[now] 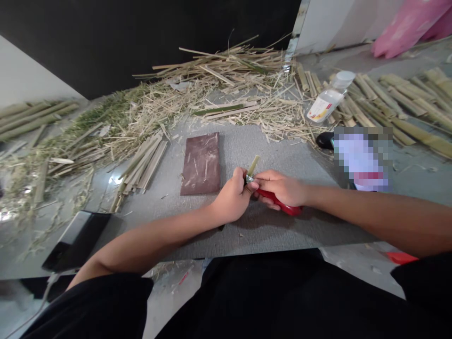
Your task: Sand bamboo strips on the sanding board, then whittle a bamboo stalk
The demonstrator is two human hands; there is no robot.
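Note:
In front of my body, my two hands meet above the grey table. My left hand [233,197] is closed, and a narrow bamboo strip [253,165] sticks up from between its fingers and thumb. My right hand [282,186] wraps round a red-handled tool [290,208], whose small metal part [249,179] lies against the strip by my left thumb. The tool's working end is mostly hidden by fingers, so its exact kind does not show. Just left of my hands, a flat brown pad [201,164] lies on the table, marked with pale scratches and shavings.
A bundle of bamboo strips [145,162] lies left of the pad. Shavings [141,110] and loose strips [243,61] heap up behind. To the right are a clear bottle [330,98], a blurred-out phone [362,160] and split bamboo pieces [399,99]. A black power bank [77,240] with a cable sits front left.

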